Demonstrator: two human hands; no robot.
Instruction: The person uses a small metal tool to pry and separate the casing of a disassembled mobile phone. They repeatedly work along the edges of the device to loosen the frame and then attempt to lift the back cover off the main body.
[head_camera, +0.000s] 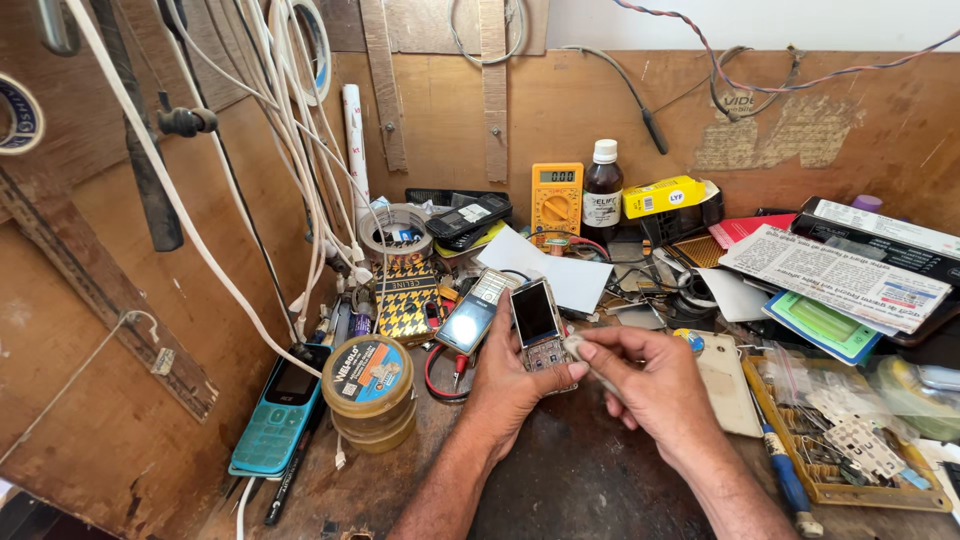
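The silver keypad phone (540, 328) stood upright in my left hand (508, 385), screen dark and facing me, above the dark middle of the workbench (580, 480). My left fingers were wrapped shut around its lower back and sides, thumb near the keypad. My right hand (655, 385) was closed in a pinch on a slim grey tool (592, 365), its tip touching the phone's lower right edge by the keys.

Just left of the held phone, a second phone with a pale blue screen (470, 318) lay tilted. Further left sat a round tin with a blue label (369, 392), and beside it a turquoise keypad phone (275, 415) leaned at the wall. Behind, against the plywood back, stood a yellow multimeter (556, 198) and a dark bottle with a white cap (602, 193). To my right lay a tray of small parts (835, 440).
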